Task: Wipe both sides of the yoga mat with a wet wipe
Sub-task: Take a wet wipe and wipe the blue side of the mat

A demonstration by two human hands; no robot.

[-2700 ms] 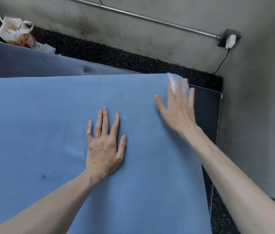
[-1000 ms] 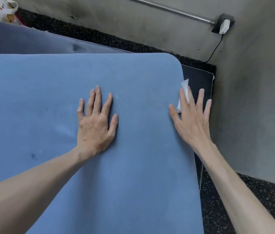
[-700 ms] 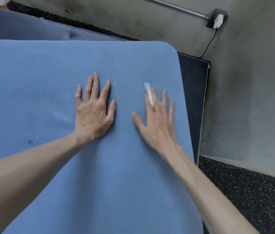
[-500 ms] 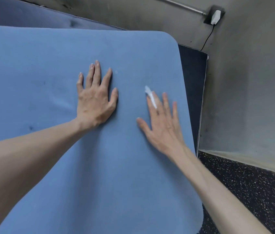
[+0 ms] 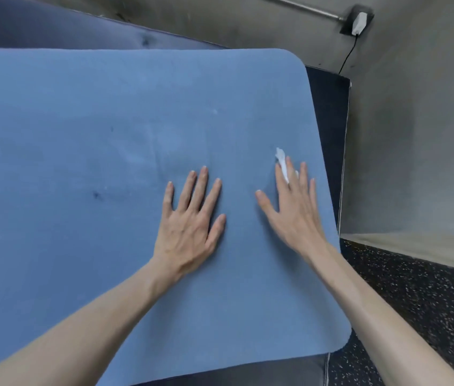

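The blue yoga mat (image 5: 86, 129) lies spread flat and fills most of the view, with its rounded right corners showing. My left hand (image 5: 191, 221) presses flat on the mat near its middle, fingers spread, holding nothing. My right hand (image 5: 294, 210) lies palm down close to the mat's right edge. A white wet wipe (image 5: 282, 162) sits under its fingers, and a crumpled end sticks out past the fingertips.
A dark mat (image 5: 329, 112) lies under the blue one and shows along its right side and near edge. Grey walls (image 5: 415, 135) close in at the back and right. A white plug with a black cord (image 5: 359, 20) hangs at the corner. Speckled black floor (image 5: 420, 307) is at lower right.
My right hand swept the wipe from the mat's far right corner inward and toward me. My left hand has shifted nearer too. The mat's near right corner has come into view.
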